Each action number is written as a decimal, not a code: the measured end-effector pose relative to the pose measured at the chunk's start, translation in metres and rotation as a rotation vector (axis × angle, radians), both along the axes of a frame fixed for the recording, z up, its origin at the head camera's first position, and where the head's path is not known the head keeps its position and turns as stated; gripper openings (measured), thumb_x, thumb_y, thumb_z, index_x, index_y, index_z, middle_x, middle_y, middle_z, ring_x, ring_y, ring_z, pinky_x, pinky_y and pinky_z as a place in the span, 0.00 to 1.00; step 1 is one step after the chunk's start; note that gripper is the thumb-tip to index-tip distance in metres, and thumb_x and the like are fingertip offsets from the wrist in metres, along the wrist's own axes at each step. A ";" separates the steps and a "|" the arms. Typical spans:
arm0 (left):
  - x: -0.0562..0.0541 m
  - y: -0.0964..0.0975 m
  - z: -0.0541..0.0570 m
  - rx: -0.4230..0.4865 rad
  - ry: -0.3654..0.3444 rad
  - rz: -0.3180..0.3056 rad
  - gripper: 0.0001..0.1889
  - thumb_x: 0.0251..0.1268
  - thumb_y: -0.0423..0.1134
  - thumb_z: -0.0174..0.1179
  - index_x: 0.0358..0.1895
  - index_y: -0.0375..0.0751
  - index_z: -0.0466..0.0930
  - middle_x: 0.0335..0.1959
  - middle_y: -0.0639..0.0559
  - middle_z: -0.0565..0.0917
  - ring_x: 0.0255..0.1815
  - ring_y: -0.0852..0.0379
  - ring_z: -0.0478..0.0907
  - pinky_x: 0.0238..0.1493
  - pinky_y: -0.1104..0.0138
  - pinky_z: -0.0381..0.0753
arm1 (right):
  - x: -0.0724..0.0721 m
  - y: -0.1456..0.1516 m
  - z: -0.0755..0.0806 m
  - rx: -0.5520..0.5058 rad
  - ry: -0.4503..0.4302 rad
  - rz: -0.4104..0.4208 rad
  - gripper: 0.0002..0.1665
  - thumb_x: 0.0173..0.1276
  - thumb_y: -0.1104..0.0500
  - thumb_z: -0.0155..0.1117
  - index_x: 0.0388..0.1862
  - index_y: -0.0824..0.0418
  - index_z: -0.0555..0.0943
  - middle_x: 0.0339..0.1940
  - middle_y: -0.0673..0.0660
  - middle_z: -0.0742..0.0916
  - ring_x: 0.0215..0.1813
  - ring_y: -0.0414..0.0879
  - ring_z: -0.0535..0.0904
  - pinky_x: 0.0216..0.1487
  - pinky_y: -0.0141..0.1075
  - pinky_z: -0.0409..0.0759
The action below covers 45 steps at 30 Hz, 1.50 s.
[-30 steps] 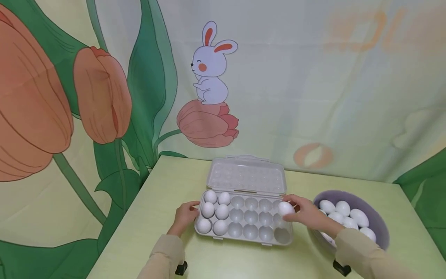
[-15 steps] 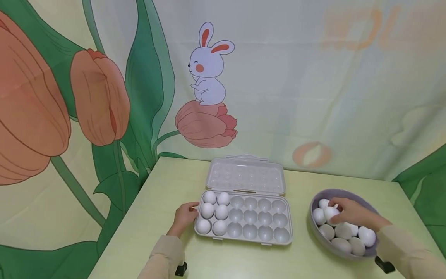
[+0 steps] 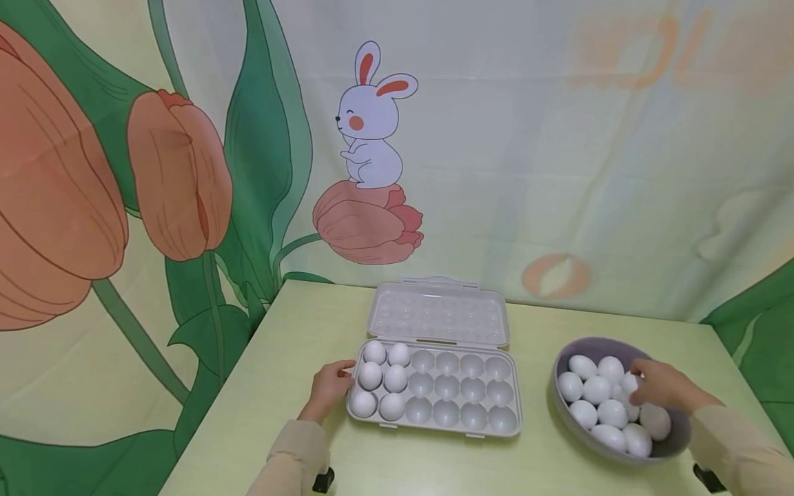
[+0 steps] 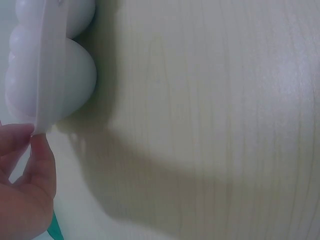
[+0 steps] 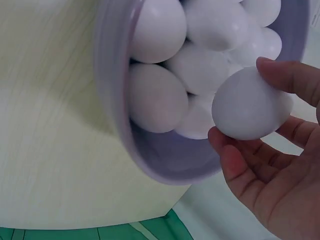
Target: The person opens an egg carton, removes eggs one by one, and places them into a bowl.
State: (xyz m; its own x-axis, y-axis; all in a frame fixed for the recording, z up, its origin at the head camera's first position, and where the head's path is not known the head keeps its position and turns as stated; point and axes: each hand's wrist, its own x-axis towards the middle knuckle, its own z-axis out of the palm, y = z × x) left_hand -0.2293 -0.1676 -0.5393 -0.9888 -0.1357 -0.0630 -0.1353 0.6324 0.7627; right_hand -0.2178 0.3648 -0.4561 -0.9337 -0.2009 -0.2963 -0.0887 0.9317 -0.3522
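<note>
My left hand (image 3: pixel 329 389) pinches the left edge of a pale grey plastic egg tray (image 3: pixel 510 432), thumb and finger on its rim in the left wrist view. White eggs (image 3: pixel 370 375) fill the tray's two leftmost columns; the other hollows hold none. Over the right side of a mauve oval bowl (image 3: pixel 561 420), my right hand (image 3: pixel 666 387) grips a white egg (image 5: pixel 250 105) between thumb and fingers, as the right wrist view shows. Several more eggs (image 3: pixel 609 438) lie heaped in the bowl beneath it. In the head view the hand partly covers the held egg.
The tray's clear hinged lid (image 3: pixel 438 313) lies folded back behind it. A light wood table (image 3: pixel 409 465) carries everything. At its back edge hangs a cloth printed with tulips and a rabbit (image 3: pixel 375 138).
My right hand has travelled from the tray's right end, where it held an egg, to the bowl's left back and then its right side. The left hand has kept its place.
</note>
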 end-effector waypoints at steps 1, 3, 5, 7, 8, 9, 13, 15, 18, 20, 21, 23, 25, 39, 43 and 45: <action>0.000 0.000 0.000 -0.001 0.001 0.002 0.20 0.45 0.26 0.53 0.47 0.33 0.77 0.28 0.42 0.81 0.26 0.57 0.75 0.25 0.72 0.71 | -0.001 0.002 -0.001 0.015 0.003 -0.001 0.23 0.44 0.62 0.64 0.38 0.72 0.71 0.32 0.62 0.79 0.33 0.51 0.73 0.31 0.43 0.72; 0.000 0.000 0.000 -0.007 0.005 0.001 0.20 0.44 0.26 0.53 0.47 0.33 0.77 0.28 0.42 0.81 0.26 0.57 0.74 0.24 0.72 0.71 | -0.002 0.005 -0.003 0.046 0.007 -0.003 0.22 0.43 0.62 0.65 0.37 0.72 0.72 0.32 0.62 0.79 0.34 0.52 0.74 0.32 0.45 0.73; 0.000 0.000 0.000 -0.010 0.003 0.002 0.20 0.44 0.26 0.53 0.47 0.34 0.77 0.28 0.43 0.81 0.26 0.58 0.74 0.25 0.72 0.71 | -0.003 0.007 -0.006 0.077 0.012 0.001 0.20 0.43 0.63 0.65 0.35 0.71 0.72 0.32 0.63 0.80 0.34 0.53 0.75 0.32 0.46 0.73; -0.001 0.000 -0.001 -0.012 0.000 0.001 0.20 0.44 0.26 0.54 0.47 0.34 0.77 0.28 0.43 0.81 0.27 0.57 0.75 0.25 0.72 0.71 | -0.004 0.009 -0.008 0.106 0.020 0.005 0.19 0.42 0.63 0.64 0.34 0.69 0.72 0.32 0.63 0.80 0.34 0.54 0.75 0.31 0.46 0.74; -0.001 0.000 -0.001 -0.014 -0.001 0.001 0.20 0.44 0.26 0.54 0.47 0.34 0.77 0.28 0.43 0.81 0.27 0.57 0.75 0.25 0.72 0.71 | -0.004 0.010 -0.009 0.121 0.021 0.006 0.19 0.42 0.63 0.64 0.34 0.69 0.72 0.32 0.64 0.80 0.35 0.54 0.75 0.31 0.46 0.73; -0.001 0.000 -0.001 -0.015 -0.004 0.001 0.20 0.44 0.26 0.54 0.47 0.34 0.77 0.28 0.43 0.81 0.27 0.57 0.75 0.25 0.72 0.71 | -0.003 0.010 -0.010 0.135 0.025 0.006 0.19 0.42 0.63 0.64 0.35 0.69 0.72 0.33 0.64 0.80 0.35 0.55 0.75 0.30 0.46 0.73; -0.002 -0.001 -0.002 -0.019 -0.007 0.002 0.20 0.44 0.26 0.54 0.47 0.34 0.77 0.28 0.43 0.81 0.28 0.56 0.75 0.25 0.72 0.71 | -0.001 0.012 -0.014 0.199 0.050 0.017 0.18 0.44 0.63 0.63 0.36 0.68 0.72 0.33 0.65 0.79 0.34 0.56 0.75 0.27 0.45 0.73; -0.002 -0.001 -0.002 -0.018 -0.010 0.003 0.20 0.44 0.26 0.55 0.47 0.34 0.77 0.28 0.43 0.81 0.29 0.56 0.75 0.25 0.72 0.71 | 0.000 0.012 -0.016 0.225 0.070 0.023 0.17 0.45 0.64 0.63 0.35 0.68 0.72 0.32 0.65 0.78 0.32 0.56 0.75 0.25 0.44 0.72; -0.001 0.000 -0.003 -0.014 -0.011 0.002 0.20 0.45 0.26 0.55 0.47 0.34 0.77 0.29 0.44 0.81 0.30 0.56 0.75 0.26 0.72 0.72 | 0.003 0.013 -0.019 0.258 0.116 0.033 0.15 0.44 0.65 0.63 0.33 0.66 0.72 0.31 0.65 0.77 0.30 0.57 0.74 0.23 0.45 0.71; -0.001 -0.001 -0.003 -0.011 -0.010 -0.002 0.20 0.46 0.26 0.55 0.47 0.34 0.77 0.29 0.44 0.81 0.30 0.55 0.75 0.26 0.71 0.72 | 0.004 0.013 -0.020 0.280 0.152 0.039 0.14 0.44 0.66 0.63 0.32 0.66 0.72 0.30 0.66 0.77 0.30 0.59 0.73 0.23 0.46 0.70; -0.001 -0.001 -0.003 -0.011 -0.009 -0.004 0.19 0.46 0.27 0.56 0.47 0.34 0.77 0.29 0.44 0.81 0.31 0.55 0.75 0.26 0.71 0.72 | 0.005 0.013 -0.020 0.290 0.169 0.040 0.14 0.44 0.66 0.63 0.32 0.66 0.72 0.30 0.67 0.77 0.30 0.60 0.73 0.23 0.47 0.70; -0.001 -0.001 -0.003 -0.011 -0.006 -0.007 0.19 0.46 0.26 0.56 0.47 0.34 0.77 0.29 0.43 0.81 0.31 0.55 0.75 0.26 0.71 0.72 | 0.006 0.012 -0.021 0.308 0.204 0.044 0.15 0.43 0.66 0.63 0.32 0.66 0.72 0.30 0.68 0.77 0.30 0.61 0.73 0.23 0.49 0.70; -0.002 -0.001 -0.003 -0.010 -0.006 -0.006 0.19 0.46 0.26 0.56 0.47 0.33 0.77 0.29 0.43 0.81 0.31 0.55 0.75 0.26 0.71 0.72 | 0.007 0.011 -0.021 0.324 0.230 0.046 0.14 0.43 0.66 0.63 0.32 0.66 0.72 0.30 0.68 0.77 0.29 0.62 0.73 0.23 0.50 0.70; -0.002 -0.001 -0.004 -0.008 -0.001 -0.001 0.19 0.45 0.26 0.56 0.47 0.34 0.77 0.28 0.44 0.81 0.30 0.56 0.76 0.25 0.72 0.72 | 0.008 0.014 -0.027 0.395 0.329 0.059 0.08 0.47 0.68 0.59 0.28 0.65 0.73 0.27 0.66 0.78 0.28 0.61 0.73 0.25 0.53 0.70; -0.001 -0.001 -0.004 -0.005 0.001 -0.003 0.19 0.45 0.26 0.56 0.47 0.34 0.77 0.28 0.43 0.81 0.30 0.55 0.76 0.26 0.72 0.72 | 0.009 0.014 -0.028 0.407 0.330 0.053 0.08 0.47 0.68 0.59 0.28 0.65 0.73 0.27 0.66 0.78 0.29 0.61 0.73 0.27 0.54 0.69; -0.001 -0.001 -0.004 -0.006 0.002 -0.004 0.19 0.45 0.26 0.56 0.46 0.33 0.77 0.28 0.43 0.81 0.30 0.55 0.76 0.26 0.72 0.72 | 0.009 0.014 -0.028 0.412 0.336 0.054 0.09 0.46 0.67 0.60 0.28 0.65 0.73 0.27 0.66 0.78 0.29 0.61 0.73 0.27 0.54 0.69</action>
